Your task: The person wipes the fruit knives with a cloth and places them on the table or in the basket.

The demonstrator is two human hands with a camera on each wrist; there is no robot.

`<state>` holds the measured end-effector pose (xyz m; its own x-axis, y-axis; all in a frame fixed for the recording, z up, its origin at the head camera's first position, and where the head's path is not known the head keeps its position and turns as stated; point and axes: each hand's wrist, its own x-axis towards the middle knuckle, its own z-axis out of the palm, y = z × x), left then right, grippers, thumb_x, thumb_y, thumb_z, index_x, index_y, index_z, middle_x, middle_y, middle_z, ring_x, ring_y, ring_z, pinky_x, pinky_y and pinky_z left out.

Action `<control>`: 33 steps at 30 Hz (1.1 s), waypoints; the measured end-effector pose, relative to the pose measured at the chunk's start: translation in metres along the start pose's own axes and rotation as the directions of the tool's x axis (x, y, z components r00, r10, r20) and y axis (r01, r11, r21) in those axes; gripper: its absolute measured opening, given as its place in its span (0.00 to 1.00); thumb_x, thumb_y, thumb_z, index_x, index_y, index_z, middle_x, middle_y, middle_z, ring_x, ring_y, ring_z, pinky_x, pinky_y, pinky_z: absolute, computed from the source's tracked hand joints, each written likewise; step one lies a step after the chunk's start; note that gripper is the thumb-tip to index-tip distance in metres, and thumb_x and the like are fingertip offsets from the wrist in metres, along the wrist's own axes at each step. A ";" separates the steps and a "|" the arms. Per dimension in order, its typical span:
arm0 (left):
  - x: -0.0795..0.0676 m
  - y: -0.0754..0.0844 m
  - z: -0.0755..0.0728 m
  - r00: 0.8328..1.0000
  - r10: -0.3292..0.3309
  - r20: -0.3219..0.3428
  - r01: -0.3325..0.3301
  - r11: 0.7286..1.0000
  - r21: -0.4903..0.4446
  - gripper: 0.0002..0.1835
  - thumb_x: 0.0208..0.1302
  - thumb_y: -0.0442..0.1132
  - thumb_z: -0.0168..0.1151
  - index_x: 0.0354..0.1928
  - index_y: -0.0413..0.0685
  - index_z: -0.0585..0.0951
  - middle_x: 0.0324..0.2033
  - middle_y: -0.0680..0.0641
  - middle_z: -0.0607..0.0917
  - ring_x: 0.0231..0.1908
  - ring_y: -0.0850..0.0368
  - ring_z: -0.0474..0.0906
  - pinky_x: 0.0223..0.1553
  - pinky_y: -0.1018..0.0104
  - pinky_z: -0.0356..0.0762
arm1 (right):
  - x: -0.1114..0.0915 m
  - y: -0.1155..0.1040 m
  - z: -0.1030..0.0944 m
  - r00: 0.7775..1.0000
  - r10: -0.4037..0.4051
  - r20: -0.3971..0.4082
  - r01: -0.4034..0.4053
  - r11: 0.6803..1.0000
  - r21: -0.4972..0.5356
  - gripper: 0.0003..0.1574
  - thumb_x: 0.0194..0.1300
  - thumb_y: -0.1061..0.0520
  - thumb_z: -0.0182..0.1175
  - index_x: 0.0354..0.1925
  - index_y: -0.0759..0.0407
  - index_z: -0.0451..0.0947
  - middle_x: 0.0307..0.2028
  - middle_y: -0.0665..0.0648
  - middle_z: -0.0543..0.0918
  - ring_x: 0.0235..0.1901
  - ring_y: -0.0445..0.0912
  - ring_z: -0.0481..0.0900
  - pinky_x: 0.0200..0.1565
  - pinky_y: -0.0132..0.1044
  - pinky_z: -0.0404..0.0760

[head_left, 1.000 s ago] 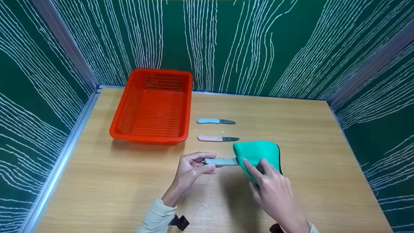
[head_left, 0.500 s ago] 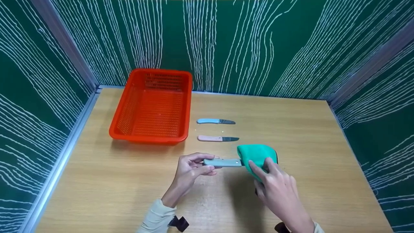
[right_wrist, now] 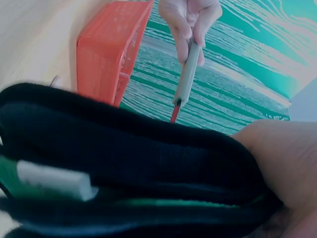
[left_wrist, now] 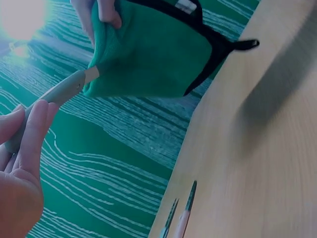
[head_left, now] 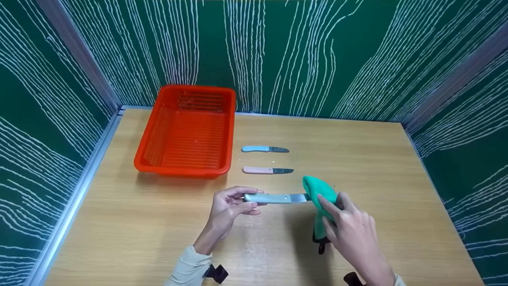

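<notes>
My left hand (head_left: 228,208) grips the grey-green handle of a knife (head_left: 274,198), held above the table with its blade pointing right. A folded green cloth (head_left: 319,194) with black edging is pinched round the outer part of the blade by my right hand (head_left: 355,226). Only a short stretch of bare blade shows between handle and cloth; the tip is hidden. In the left wrist view the cloth (left_wrist: 148,54) hangs down, its black loop to the right. The right wrist view shows the knife handle (right_wrist: 185,79) beyond the cloth's dark edge.
A red plastic basket (head_left: 182,171) stands at the back left of the wooden table (head_left: 377,159). To its right lie a blue-handled knife (head_left: 256,149) and a pink-handled knife (head_left: 258,170), blades pointing right. Green patterned walls enclose the back and sides.
My right hand and the cloth have slid right along the blade, baring the part beside the handle. My left hand has shifted slightly left with the knife.
</notes>
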<state>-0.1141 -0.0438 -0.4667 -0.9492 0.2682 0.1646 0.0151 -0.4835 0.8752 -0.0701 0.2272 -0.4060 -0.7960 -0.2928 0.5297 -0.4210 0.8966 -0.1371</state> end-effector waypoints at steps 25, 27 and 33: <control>-0.001 0.008 0.000 1.000 -0.008 -0.018 0.010 0.997 0.075 0.18 0.55 0.20 0.60 0.50 0.25 0.76 0.46 0.30 0.81 0.41 0.39 0.82 0.37 0.48 0.82 | 0.009 0.006 -0.035 0.973 0.196 -0.122 -0.183 0.977 0.111 0.25 0.49 0.66 0.59 0.48 0.57 0.83 0.28 0.55 0.71 0.17 0.44 0.65 0.13 0.32 0.62; -0.001 0.008 0.002 1.000 -0.010 -0.021 0.012 0.997 0.077 0.19 0.54 0.20 0.61 0.51 0.25 0.76 0.47 0.31 0.81 0.41 0.39 0.82 0.37 0.48 0.82 | 0.010 0.003 -0.038 0.974 0.190 -0.123 -0.176 0.978 0.114 0.26 0.49 0.66 0.59 0.49 0.56 0.83 0.28 0.55 0.71 0.17 0.44 0.66 0.14 0.32 0.63; -0.002 0.010 0.005 1.000 -0.023 -0.020 0.025 0.996 0.084 0.20 0.55 0.20 0.60 0.51 0.24 0.75 0.47 0.31 0.81 0.41 0.39 0.82 0.38 0.49 0.83 | 0.010 -0.007 -0.038 0.981 0.150 -0.119 -0.135 0.983 0.124 0.28 0.47 0.67 0.60 0.50 0.54 0.83 0.29 0.53 0.70 0.18 0.41 0.66 0.13 0.30 0.63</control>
<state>-0.1104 -0.0446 -0.4559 -0.9554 0.2626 0.1350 0.0179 -0.4048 0.9142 -0.0584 0.2306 -0.3674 -0.7925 -0.1132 0.5993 -0.3601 0.8799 -0.3100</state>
